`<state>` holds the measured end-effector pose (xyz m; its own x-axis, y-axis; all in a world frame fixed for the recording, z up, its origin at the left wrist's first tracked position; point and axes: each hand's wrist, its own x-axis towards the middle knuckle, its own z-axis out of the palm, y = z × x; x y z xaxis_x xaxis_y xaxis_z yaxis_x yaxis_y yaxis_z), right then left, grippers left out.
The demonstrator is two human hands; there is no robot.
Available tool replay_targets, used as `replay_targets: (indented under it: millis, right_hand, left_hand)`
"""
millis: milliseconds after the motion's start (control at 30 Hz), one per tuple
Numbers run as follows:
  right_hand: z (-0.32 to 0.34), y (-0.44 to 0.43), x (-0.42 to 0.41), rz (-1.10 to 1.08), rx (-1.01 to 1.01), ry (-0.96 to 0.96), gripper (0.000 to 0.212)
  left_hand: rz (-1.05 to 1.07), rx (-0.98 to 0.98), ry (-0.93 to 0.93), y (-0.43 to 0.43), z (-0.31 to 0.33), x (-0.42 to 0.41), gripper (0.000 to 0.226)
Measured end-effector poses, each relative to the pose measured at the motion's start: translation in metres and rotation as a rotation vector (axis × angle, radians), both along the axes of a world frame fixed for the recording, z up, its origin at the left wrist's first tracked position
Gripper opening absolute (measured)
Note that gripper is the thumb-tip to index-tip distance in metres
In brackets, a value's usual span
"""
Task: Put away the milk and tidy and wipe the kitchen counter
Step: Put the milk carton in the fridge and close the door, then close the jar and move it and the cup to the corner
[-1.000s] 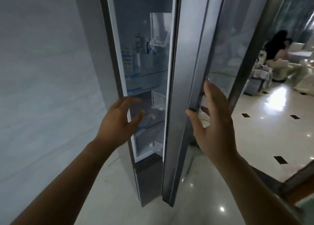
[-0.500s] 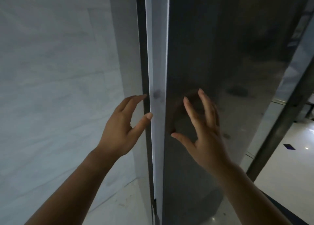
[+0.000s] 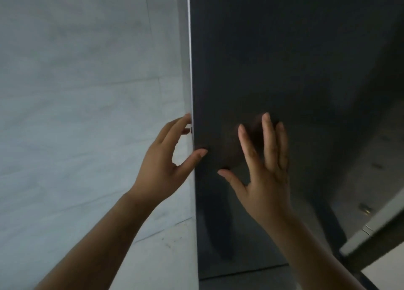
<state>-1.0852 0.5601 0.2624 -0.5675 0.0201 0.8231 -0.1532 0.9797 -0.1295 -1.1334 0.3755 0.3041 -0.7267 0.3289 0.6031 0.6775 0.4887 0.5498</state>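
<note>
The dark glossy fridge door fills the right half of the view and lies closed against the fridge body. My right hand is flat on the door's front, fingers spread and pointing up. My left hand is at the door's left edge, fingertips at the side and thumb touching the front, holding nothing. The milk and the fridge's inside are hidden behind the door.
A pale marbled wall runs along the left, close beside the fridge. Light floor shows below it. At the lower right a dark frame with a pale edge crosses the corner.
The fridge door has swung from open, with shelves and cartons showing, to shut. Both hands followed it in; the bright gap at its left edge is gone.
</note>
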Motion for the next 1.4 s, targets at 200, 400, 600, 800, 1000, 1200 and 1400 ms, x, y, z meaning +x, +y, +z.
replay_targets:
  millis: [200, 400, 600, 800, 1000, 1200, 1400]
  right_hand:
    - [-0.007, 0.005, 0.007, 0.252, -0.075, 0.025, 0.070]
    - [-0.052, 0.006, 0.043, 0.541, -0.230, -0.208, 0.070]
    - [-0.112, 0.009, 0.094, 0.820, -0.319, -0.611, 0.067]
    - [-0.163, 0.018, 0.143, 0.907, -0.361, -1.091, 0.060]
    - [-0.190, 0.002, 0.166, 0.928, -0.296, -1.403, 0.056]
    - [-0.190, -0.086, 0.164, 1.111, -0.118, -1.448, 0.043]
    - [-0.178, -0.239, 0.178, 1.355, -0.020, -1.393, 0.043]
  left_hand:
    - [0.243, -0.059, -0.049, 0.006, -0.021, 0.026, 0.059]
    - [0.460, -0.091, -0.208, 0.002, -0.072, 0.098, 0.059]
    - [0.650, -0.034, -0.467, -0.008, -0.146, 0.206, 0.042]
    - [0.845, 0.347, -0.776, 0.024, -0.215, 0.319, 0.040]
    - [0.933, 0.520, -0.903, 0.019, -0.238, 0.372, 0.039]
    - [1.087, 0.666, -0.912, -0.046, -0.246, 0.405, 0.042]
    - [1.312, 0.687, -0.840, -0.153, -0.228, 0.450, 0.038]
